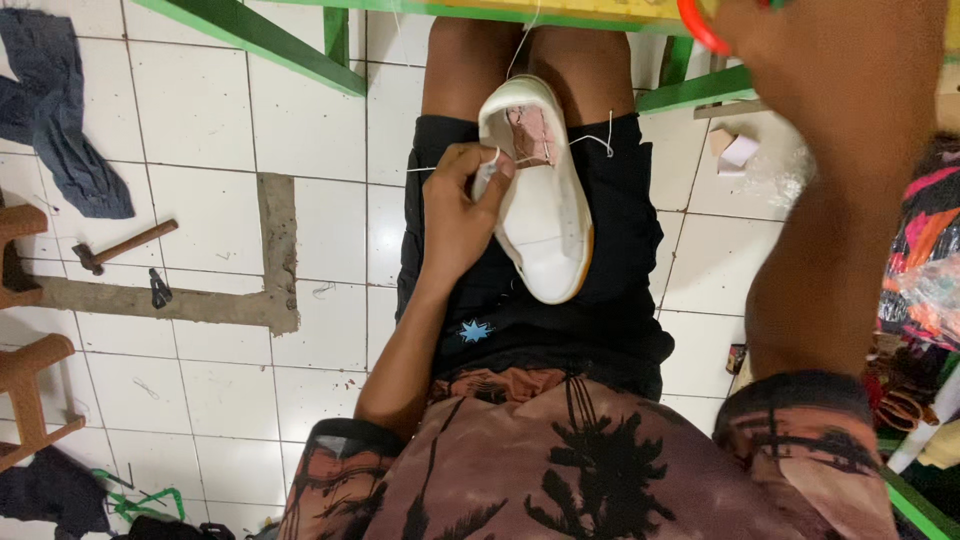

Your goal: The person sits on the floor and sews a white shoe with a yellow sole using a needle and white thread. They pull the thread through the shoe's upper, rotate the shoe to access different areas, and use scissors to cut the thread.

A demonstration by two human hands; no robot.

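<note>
White square floor tiles (200,110) with dark grout cover the room, and an L-shaped strip of bare grey cement (276,250) cuts through them at about nine o'clock. A green-painted table frame (250,38) runs across from eleven to one o'clock, a brown wooden stool (25,370) stands at the eight o'clock edge, and a dark blue cloth (60,120) lies crumpled at ten o'clock. A hammer (122,246) rests on the tiles just above the cement strip, while bright, crinkled plastic bags (925,260) pile up at three o'clock under even, soft light.
</note>
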